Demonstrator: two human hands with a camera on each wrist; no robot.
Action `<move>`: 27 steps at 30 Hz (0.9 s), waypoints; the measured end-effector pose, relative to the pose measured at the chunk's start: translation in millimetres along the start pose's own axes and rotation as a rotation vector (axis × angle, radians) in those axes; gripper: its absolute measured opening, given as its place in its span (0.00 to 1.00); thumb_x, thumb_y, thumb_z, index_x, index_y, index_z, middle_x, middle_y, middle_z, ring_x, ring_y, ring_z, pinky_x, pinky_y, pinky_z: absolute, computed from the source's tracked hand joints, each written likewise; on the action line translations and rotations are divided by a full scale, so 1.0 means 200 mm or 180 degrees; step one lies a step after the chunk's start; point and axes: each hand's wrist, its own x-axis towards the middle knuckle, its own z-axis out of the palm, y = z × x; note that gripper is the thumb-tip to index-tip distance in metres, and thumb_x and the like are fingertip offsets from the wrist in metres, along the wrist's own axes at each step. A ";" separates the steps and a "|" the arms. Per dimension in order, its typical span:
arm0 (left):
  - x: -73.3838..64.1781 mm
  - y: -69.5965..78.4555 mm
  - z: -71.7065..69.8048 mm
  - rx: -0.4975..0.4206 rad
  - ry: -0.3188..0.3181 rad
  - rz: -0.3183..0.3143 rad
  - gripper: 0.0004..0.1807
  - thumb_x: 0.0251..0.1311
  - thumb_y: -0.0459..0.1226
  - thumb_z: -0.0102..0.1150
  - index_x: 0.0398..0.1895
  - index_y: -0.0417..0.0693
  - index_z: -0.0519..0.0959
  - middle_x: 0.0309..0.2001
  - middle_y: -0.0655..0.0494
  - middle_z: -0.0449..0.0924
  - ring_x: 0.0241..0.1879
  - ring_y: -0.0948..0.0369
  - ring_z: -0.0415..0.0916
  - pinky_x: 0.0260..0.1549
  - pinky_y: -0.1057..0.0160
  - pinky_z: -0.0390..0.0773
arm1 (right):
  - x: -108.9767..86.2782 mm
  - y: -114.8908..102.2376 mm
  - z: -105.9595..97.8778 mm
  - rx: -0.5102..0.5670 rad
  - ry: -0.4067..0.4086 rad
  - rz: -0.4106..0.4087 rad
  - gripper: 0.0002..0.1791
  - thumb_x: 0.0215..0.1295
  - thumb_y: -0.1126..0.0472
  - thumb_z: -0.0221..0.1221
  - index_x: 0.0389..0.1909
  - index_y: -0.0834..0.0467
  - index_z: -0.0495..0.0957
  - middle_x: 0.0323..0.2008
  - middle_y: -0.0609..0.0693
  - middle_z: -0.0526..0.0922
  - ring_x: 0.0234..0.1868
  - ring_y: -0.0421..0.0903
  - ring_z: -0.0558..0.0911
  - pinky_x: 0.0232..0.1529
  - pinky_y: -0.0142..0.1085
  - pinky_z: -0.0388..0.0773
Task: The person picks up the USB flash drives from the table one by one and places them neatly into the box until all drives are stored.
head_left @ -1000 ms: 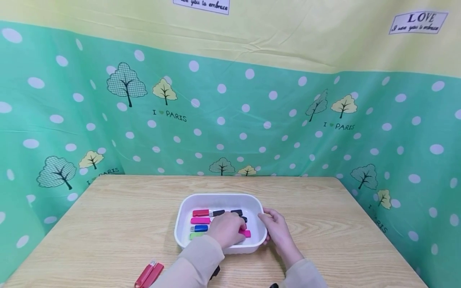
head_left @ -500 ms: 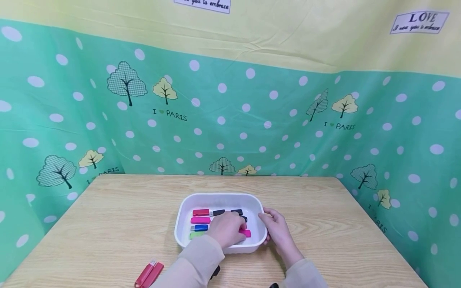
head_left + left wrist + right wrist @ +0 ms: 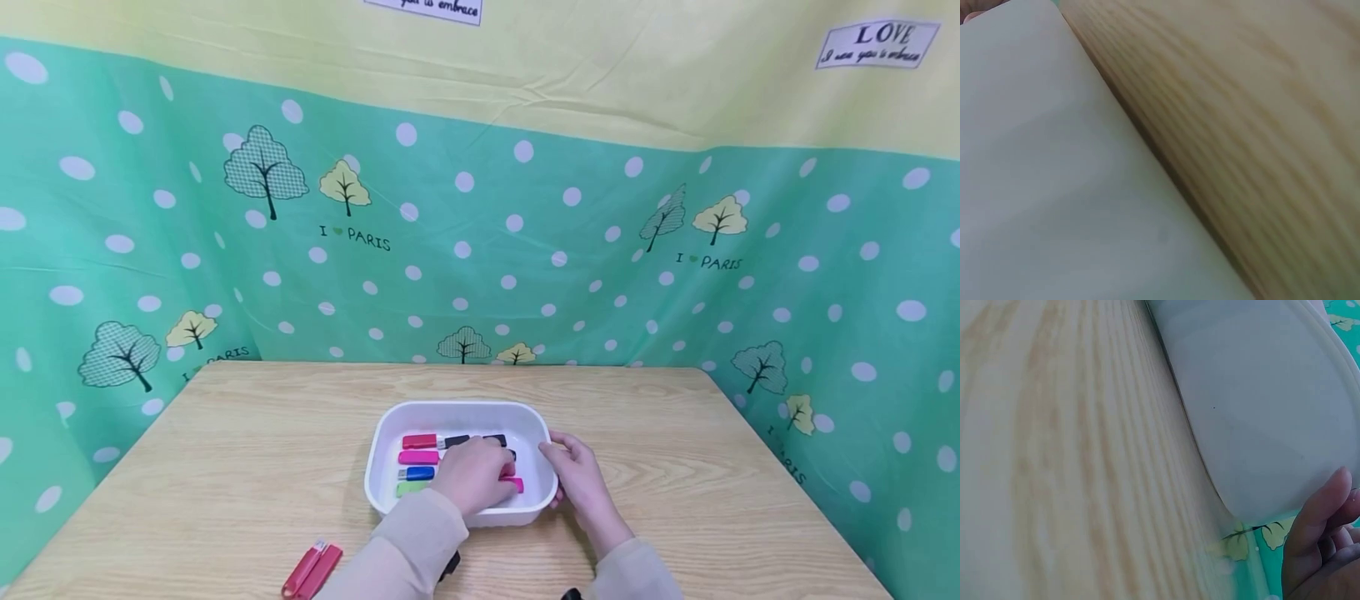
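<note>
A white plastic basin [image 3: 382, 500] stands on the table with rows of USB flash drives in it. My left hand [image 3: 472, 477] reaches into it, fingers curled down, and pinches a pink USB flash drive [image 3: 515, 483]; the fingertips are partly hidden. Left of that hand lie a red drive [image 3: 419, 442], another pink drive [image 3: 417, 457], a blue drive [image 3: 417, 473] and a green drive [image 3: 409, 489]. My right hand [image 3: 582, 479] grips the basin's right rim, thumb on the inside. In the right wrist view its fingers [image 3: 1319, 519] meet the basin's outer wall.
A red USB drive [image 3: 313, 572] with its plug showing lies on the wooden table [image 3: 225, 467] at the front left. A dark object [image 3: 448, 567] sits beside the left sleeve. A green and yellow printed curtain [image 3: 450, 208] hangs behind the table.
Both hands, the basin and the drives keep almost the same places. The head view has shifted very slightly.
</note>
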 end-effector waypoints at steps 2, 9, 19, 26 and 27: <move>0.00 0.00 0.00 -0.0007 0.0055 0.0013 0.09 0.55 0.51 0.69 0.29 0.59 0.85 0.26 0.67 0.79 0.29 0.66 0.71 0.33 0.64 0.76 | 0.00 0.00 0.00 0.0017 0.0016 -0.0010 0.26 0.69 0.61 0.56 0.65 0.68 0.68 0.27 0.59 0.83 0.10 0.37 0.65 0.10 0.29 0.68; 0.00 0.01 -0.01 0.0086 0.0274 0.0017 0.11 0.56 0.51 0.68 0.36 0.58 0.87 0.30 0.65 0.83 0.32 0.64 0.76 0.35 0.63 0.80 | 0.01 0.00 0.02 -0.0267 0.0168 -0.0181 0.23 0.69 0.64 0.53 0.61 0.72 0.69 0.35 0.66 0.85 0.20 0.43 0.80 0.15 0.33 0.76; -0.02 0.01 -0.04 -0.0042 0.0537 0.0030 0.09 0.59 0.49 0.66 0.36 0.57 0.87 0.29 0.64 0.81 0.31 0.66 0.76 0.30 0.66 0.79 | 0.01 -0.03 0.04 -0.0680 0.0231 -0.0271 0.26 0.62 0.70 0.51 0.62 0.74 0.67 0.40 0.72 0.84 0.30 0.54 0.87 0.23 0.44 0.86; -0.04 0.01 -0.16 -0.0318 0.0591 -0.0005 0.09 0.60 0.48 0.66 0.38 0.55 0.86 0.27 0.65 0.81 0.26 0.70 0.73 0.25 0.71 0.73 | 0.00 -0.04 0.04 -0.0718 0.0229 -0.0220 0.27 0.62 0.69 0.53 0.63 0.74 0.67 0.37 0.69 0.84 0.28 0.52 0.86 0.25 0.43 0.86; -0.05 0.01 -0.18 -0.0342 0.0596 -0.0002 0.10 0.60 0.48 0.66 0.38 0.55 0.86 0.27 0.65 0.81 0.26 0.70 0.73 0.25 0.71 0.72 | 0.00 -0.04 0.04 -0.0719 0.0235 -0.0194 0.27 0.63 0.68 0.53 0.63 0.73 0.67 0.36 0.68 0.84 0.28 0.51 0.86 0.25 0.43 0.86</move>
